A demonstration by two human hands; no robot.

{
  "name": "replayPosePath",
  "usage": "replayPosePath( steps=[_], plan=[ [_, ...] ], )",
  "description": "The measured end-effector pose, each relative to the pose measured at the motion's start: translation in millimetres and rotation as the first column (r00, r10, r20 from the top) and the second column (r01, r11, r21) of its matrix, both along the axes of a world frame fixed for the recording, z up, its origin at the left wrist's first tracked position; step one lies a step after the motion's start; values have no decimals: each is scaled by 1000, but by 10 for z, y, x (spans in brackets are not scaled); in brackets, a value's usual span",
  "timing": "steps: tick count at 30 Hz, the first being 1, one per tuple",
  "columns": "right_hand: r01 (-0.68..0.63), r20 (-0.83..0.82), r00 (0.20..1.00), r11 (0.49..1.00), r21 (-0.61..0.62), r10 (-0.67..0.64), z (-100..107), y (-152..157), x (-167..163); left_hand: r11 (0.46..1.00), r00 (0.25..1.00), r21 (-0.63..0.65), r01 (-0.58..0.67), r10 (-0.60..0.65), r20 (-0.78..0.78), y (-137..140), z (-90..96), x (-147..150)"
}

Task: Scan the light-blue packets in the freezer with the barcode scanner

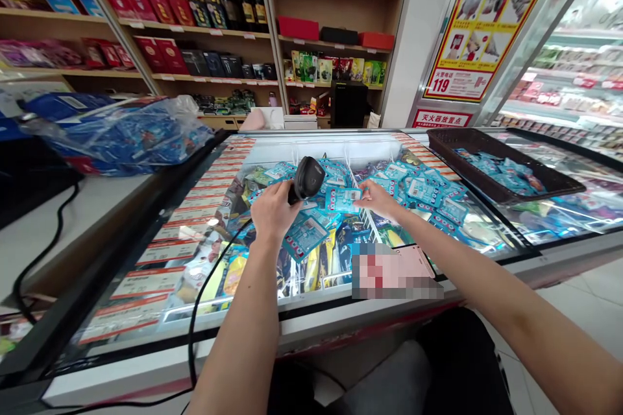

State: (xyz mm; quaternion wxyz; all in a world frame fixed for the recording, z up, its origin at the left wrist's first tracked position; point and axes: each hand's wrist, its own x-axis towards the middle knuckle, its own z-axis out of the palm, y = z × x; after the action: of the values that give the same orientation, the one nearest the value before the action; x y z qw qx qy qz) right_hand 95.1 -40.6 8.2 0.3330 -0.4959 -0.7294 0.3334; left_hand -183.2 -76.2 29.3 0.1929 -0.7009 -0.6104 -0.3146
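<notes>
My left hand (276,211) is wrapped round the handle of a black barcode scanner (310,178), its head raised over the freezer. From its grip a black cable (198,301) runs down past my forearm. My right hand (379,200) pinches the right edge of a small blue packet (342,199) between thumb and fingers, just right of the scanner. Several similar blue packets (305,233) lie below and around both hands, on top of other bagged goods in the open freezer (372,150). A white wire divider (372,227) stands under my right hand.
A brown tray (555,189) with more blue packets rests on the freezer's right side. A large plastic bag of blue packets (146,133) is at the left. A partly blurred phone (413,262) lies on the front edge. Stocked shelves (195,26) stand behind.
</notes>
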Motion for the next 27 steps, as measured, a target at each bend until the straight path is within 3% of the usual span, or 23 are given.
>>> replayPosePath(
  steps=[5,10,18,27],
  plan=[
    [79,-157,985,995,66,-68,0,62,325,998,997,-24,66,-67,-48,34,-39,19],
    [126,-172,980,981,145,-101,-40,75,530,992,982,5,125,-122,-143,33,-34,84],
    [106,-79,993,961,257,-88,-168,188,562,976,945,-16,217,-214,-249,36,-18,265],
    [241,-221,958,928,284,-181,-209,311,540,961,917,-179,211,-258,-305,107,104,560]
  ],
)
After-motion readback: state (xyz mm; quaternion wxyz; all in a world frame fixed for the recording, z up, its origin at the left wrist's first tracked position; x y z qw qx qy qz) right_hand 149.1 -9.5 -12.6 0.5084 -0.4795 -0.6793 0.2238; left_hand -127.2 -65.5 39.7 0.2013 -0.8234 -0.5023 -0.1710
